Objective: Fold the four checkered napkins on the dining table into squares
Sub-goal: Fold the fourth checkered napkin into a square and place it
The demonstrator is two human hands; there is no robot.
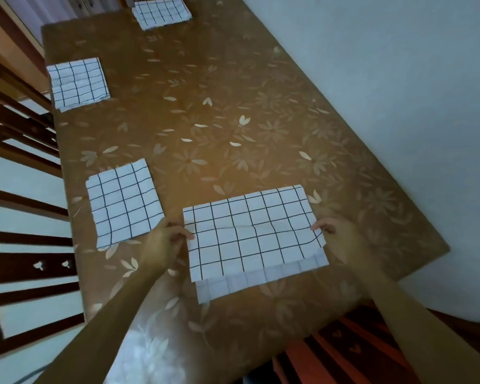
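So the left hand [164, 239] and right hand [341, 236] are each at one short side of the napkin [250, 239], which lies flat on the surface [219, 106], stretched between them. The left fingers [185, 234] are curled and pinch the left edge about halfway along it. The right fingers [320, 225] pinch the right edge the same way. A low ripple runs through the cloth from one set of fingers to the other. It's doubled over into a long rectangle, with the top layer a bit off, so a strip of the lower layer peeks out on the wrist side of the fingers.

The second napkin [125, 203] sits just beside the left fingers on their outer side, already a square, its corner nearly at the knuckles. The third napkin [78, 83] is well beyond the left fingers along that same side of the surface, also square. The fourth napkin [161, 12] is way past both sets of fingers at the far end, folded too.
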